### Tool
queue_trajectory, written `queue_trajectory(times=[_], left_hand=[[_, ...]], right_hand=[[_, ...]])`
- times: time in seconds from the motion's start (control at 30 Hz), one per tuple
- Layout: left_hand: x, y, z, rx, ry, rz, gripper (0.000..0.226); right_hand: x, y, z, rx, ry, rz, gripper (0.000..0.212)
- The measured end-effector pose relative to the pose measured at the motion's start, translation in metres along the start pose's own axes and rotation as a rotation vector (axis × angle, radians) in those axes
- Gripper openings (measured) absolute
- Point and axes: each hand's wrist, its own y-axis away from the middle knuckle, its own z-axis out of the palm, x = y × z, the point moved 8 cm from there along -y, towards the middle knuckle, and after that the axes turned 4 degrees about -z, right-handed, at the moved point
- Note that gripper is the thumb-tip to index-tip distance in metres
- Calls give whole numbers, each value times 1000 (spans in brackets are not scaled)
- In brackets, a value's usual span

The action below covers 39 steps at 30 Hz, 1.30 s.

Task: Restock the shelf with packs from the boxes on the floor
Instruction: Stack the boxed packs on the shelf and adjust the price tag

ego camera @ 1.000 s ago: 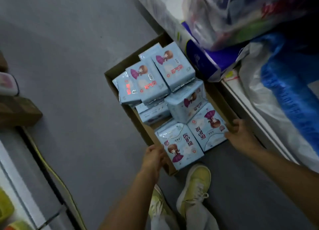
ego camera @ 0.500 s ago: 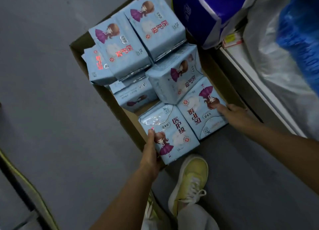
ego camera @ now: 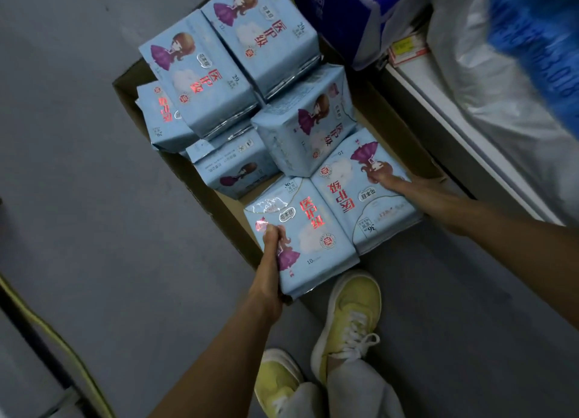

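Box (ego camera: 175, 154) full of packs (ego camera: 300, 229)

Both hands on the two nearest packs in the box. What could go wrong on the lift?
1. Left hand grips the near-left pack only at its edge; the glossy wrap may slip.
2. Right hand holds the near-right pack, which touches the tilted pack; lifting may topple it.
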Motion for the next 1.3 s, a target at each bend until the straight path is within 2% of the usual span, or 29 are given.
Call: queue_trajectory(times=[0.13,0.27,0.5,0.63,0.77,0.8,0.9,0.97,1.1,1.23,1.3], left_hand=[[3,18,8,-84,114,5,50],[-3,46,4,-114,138,-26,54],[-4,111,-11,-172,99,-4,49],[12,165,-20,-194,28,49,51],[41,228,-25,-197,-14,139,51],[48,243,-25,-201,-8,157,50],[72,299,-24,-226,9,216,47],[81,332,-22,-257,12,247,50],[102,405,-17,-297,16,329,54],[120,486,-11,-335,-20,410,55],[129,525,-8,-358,-28,444,51]], right_hand=[[-3,23,4,6,-79,0,71],[-3,59,8,69,-182,12,30],[2,130,15,197,-290,50,20],[-22,172,17,197,-345,41,37],[-65,217,16,142,-387,0,82],[-78,230,14,132,-388,-20,82],[-124,273,5,131,-423,-102,51],[-148,300,-1,141,-449,-135,40],[-194,358,-16,201,-459,-189,36],[-243,421,-28,207,-469,-259,64],[-267,456,-33,202,-520,-316,54]])
